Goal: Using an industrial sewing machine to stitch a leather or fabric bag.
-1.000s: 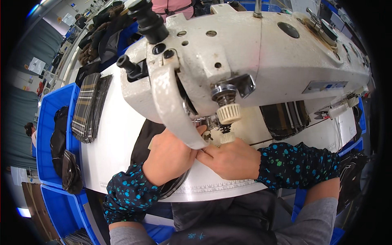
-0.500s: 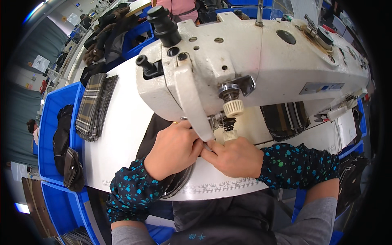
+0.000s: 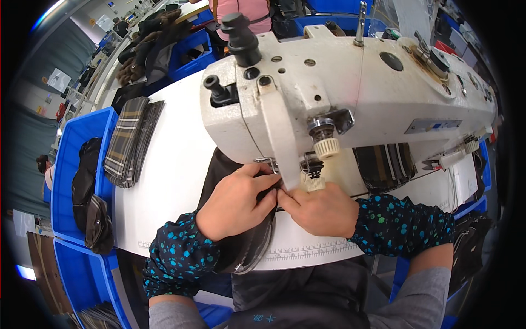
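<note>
A dark piece of fabric (image 3: 218,171) with a zipper (image 3: 255,253) along its curved edge lies under the head of a white sewing machine (image 3: 378,82). My left hand (image 3: 235,202) rests on this fabric, its thumb and fingers pinched together on the edge close to the needle area. Opposite it, my right hand (image 3: 322,211) has its thumb and curled fingers against the same edge, nearly touching the left thumb. The needle and presser foot are mostly hidden behind the machine's white lever guard (image 3: 280,137) and my fingers.
Plaid fabric pieces (image 3: 127,143) are stacked at the left of the white table (image 3: 164,192), and another plaid stack (image 3: 385,164) lies behind the right hand. Small snips (image 3: 433,164) lie farther right. Blue bins (image 3: 63,181) line the left side. A person in pink (image 3: 241,15) is beyond the machine.
The view has shifted, so the machine sits farther right and lower. More of the zippered fabric shows below my left hand, whose fingers have moved slightly right. Both hands stay at the fabric edge.
</note>
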Motion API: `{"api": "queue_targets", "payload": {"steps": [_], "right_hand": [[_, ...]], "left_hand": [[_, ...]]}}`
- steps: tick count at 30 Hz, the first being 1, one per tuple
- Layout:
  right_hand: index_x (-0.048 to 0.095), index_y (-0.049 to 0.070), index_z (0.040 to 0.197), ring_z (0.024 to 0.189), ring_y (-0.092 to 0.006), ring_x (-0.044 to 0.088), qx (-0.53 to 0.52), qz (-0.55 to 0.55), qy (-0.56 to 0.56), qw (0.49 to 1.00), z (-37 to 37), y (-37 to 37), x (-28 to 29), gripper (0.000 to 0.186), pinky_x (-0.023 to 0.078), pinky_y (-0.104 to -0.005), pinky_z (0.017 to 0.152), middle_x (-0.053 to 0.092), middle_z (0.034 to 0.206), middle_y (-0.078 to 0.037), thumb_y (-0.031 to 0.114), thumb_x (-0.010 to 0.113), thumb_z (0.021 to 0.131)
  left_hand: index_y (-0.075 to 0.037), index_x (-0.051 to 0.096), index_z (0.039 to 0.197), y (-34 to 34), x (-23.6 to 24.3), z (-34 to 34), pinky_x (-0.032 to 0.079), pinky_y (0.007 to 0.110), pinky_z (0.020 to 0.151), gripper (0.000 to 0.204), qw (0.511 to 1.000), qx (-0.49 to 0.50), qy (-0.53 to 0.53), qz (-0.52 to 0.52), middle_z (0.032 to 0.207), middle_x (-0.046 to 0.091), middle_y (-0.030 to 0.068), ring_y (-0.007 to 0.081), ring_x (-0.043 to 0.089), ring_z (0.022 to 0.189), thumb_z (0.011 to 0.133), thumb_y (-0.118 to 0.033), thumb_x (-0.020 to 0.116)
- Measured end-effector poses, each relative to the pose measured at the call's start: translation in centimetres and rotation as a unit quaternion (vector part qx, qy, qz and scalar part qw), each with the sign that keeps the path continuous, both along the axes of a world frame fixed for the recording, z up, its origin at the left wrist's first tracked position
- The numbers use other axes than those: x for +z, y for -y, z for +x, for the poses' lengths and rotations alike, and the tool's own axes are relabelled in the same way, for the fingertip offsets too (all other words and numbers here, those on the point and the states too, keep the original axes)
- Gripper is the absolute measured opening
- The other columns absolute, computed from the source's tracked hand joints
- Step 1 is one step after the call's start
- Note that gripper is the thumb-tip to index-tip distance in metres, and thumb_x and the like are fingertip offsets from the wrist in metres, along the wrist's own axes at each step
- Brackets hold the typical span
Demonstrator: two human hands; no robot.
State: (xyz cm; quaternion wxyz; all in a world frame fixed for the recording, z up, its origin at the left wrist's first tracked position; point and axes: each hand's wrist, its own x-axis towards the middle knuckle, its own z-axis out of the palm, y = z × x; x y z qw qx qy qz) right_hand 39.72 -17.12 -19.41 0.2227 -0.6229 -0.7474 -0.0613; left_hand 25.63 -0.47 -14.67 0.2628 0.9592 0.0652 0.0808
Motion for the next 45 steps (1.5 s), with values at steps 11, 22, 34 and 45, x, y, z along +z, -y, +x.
{"api": "queue_targets", "payload": {"steps": [11,22,34,45], "right_hand": [[0.063,0.001,0.115,0.049,-0.0218,0.060,0.034,0.040,0.029,0.998,1.7,-0.5,-1.1,0.031,0.045,-0.0355,0.044,0.056,0.063,-0.006,0.010,0.062,0.085],[0.064,0.005,0.102,0.066,-0.0202,0.064,0.038,0.105,0.034,0.993,1.5,-1.3,-0.1,0.023,0.050,-0.0330,0.051,0.063,0.099,-0.006,0.010,0.065,0.079],[0.067,0.007,0.089,0.054,-0.0167,0.053,0.067,0.128,0.068,0.987,1.2,0.1,-0.3,0.016,0.044,-0.0300,0.049,0.059,0.081,-0.004,0.021,0.068,0.080],[0.071,-0.002,0.094,0.056,-0.0158,0.059,0.077,0.100,0.155,0.980,-0.6,0.6,-1.3,0.028,0.047,-0.0277,0.049,0.070,0.096,-0.020,0.022,0.064,0.081]], "left_hand": [[0.000,0.058,0.122,-2.3,-1.0,-1.9,0.050,0.022,0.048,0.030,0.858,0.192,-0.065,-0.472,0.102,0.058,0.0031,0.0066,0.063,0.069,0.095,-0.006,0.069],[-0.007,0.070,0.106,-0.2,-0.9,-1.8,0.056,0.035,0.069,0.035,0.989,0.100,-0.014,0.106,0.087,0.068,0.0058,0.0254,0.067,0.078,0.074,-0.015,0.082],[-0.005,0.071,0.110,-0.1,-3.0,-0.1,0.056,0.035,0.083,0.038,0.984,-0.086,0.095,0.126,0.112,0.068,0.0058,0.0257,0.065,0.096,0.072,-0.002,0.070],[-0.004,0.074,0.109,0.3,-1.6,-0.8,0.056,0.036,0.080,0.033,0.995,-0.045,0.056,0.076,0.112,0.067,0.0081,0.0282,0.066,0.094,0.077,-0.002,0.070]]}}
